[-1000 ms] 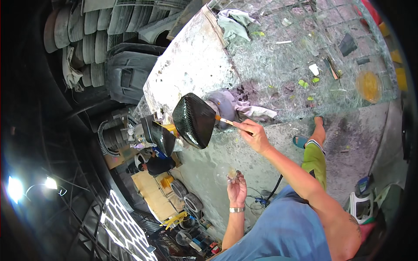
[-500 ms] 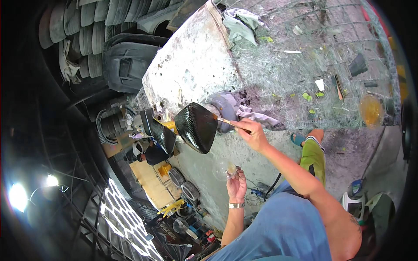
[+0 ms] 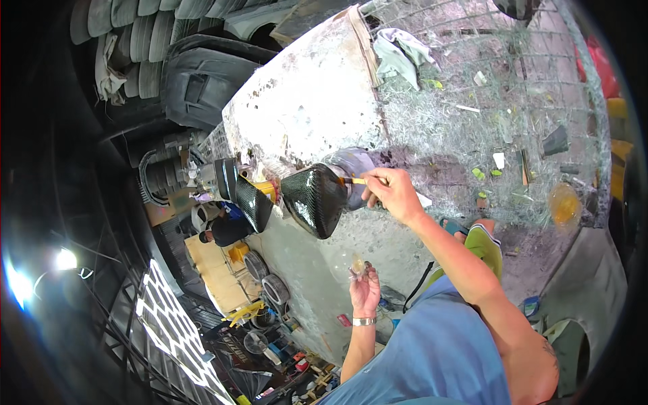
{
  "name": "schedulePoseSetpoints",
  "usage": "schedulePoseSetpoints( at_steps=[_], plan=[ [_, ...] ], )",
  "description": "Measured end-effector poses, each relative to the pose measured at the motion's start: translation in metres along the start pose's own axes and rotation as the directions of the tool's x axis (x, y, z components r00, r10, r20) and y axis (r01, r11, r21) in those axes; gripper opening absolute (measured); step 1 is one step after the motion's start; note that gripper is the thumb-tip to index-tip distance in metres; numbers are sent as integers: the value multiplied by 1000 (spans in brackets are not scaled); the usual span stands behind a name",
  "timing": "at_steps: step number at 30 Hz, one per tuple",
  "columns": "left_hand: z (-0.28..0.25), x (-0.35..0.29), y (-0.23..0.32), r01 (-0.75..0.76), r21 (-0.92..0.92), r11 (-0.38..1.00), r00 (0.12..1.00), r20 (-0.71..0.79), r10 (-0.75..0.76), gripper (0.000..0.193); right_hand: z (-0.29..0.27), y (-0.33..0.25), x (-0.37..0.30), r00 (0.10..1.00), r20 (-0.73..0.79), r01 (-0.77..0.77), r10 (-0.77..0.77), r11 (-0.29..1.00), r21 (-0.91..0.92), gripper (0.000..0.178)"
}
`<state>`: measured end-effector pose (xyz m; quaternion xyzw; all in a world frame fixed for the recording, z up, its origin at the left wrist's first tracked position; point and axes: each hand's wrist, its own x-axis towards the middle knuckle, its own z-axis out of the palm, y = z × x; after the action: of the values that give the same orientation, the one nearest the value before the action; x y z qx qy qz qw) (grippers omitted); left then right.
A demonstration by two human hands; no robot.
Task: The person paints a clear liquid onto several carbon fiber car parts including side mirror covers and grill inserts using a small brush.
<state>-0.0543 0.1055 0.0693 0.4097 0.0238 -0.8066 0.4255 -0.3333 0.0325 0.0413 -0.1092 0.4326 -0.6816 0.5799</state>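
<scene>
Nearest the body, the left hand (image 3: 365, 293) grips a clear cup (image 3: 342, 263); farther out, the right hand (image 3: 395, 194) pinches a slim brush (image 3: 354, 180), its tip at the right edge of a glossy black woven-patterned part (image 3: 312, 204), by the pale worktable (image 3: 304, 94). Tilting the cup could spill any liquid inside; an overloaded brush might leave drips. No writing is legible on these objects.

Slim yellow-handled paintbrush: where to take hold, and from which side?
Probably by the handle of the slim yellow-handled paintbrush, in a fingertip grip from the person's right, as the right hand holds it. The handle is narrow and extends rightward from the glossy black woven-patterned shell, while the bristle end is at the shell's right edge, leaving little room there.
</scene>
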Motion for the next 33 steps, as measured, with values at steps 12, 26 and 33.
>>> schedulePoseSetpoints(
  at_steps=[12, 26, 33],
  plan=[
    [-2, -9, 6, -46, -50, 998, 999, 17, 47, 31, 22, -102, 16, 982, 86, 166, -166, 986, 11, 21],
    [44, 17, -4, -27, 222, 975, 996, 89, 7, 39, 10, -110, -37, 952, -9, 256, -304, 815, -519, 23],
    [151, 52, -29, -9, 279, 960, 866, 483, -132, 30, -33, -146, -89, 795, -204, 323, -571, 684, -654, 30]
  ],
)
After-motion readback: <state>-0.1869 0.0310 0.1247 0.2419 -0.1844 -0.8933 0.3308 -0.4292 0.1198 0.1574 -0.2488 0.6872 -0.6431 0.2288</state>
